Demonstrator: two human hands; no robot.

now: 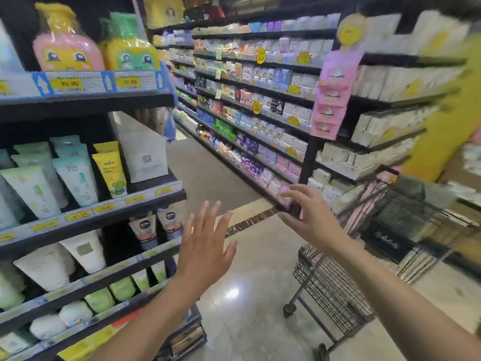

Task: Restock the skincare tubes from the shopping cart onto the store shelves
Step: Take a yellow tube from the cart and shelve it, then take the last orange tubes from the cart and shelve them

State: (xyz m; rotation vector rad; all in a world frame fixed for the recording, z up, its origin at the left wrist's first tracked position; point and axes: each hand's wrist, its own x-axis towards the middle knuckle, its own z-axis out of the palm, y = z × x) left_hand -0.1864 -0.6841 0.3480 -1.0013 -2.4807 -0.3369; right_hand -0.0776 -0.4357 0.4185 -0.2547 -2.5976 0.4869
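Skincare tubes (78, 178) stand in rows on the black store shelves (109, 220) at my left, in white, pale green and yellow. Two grey tubes (145, 230) stand on the shelf below, close to my left hand (205, 246). That hand is raised in the aisle with straight, spread fingers and holds nothing. My right hand (309, 214) hovers further right, fingers relaxed and empty, just above the near end of the black wire shopping cart (335, 290). The cart's inside is blurred, so I cannot tell what lies in it.
Two cartoon-shaped bottles (67, 45) stand on the top left shelf above price tags. A white box (140, 149) stands at the shelf end. Across the aisle a long shelf unit (260, 100) holds many small packs. Shiny floor (234, 295) runs between.
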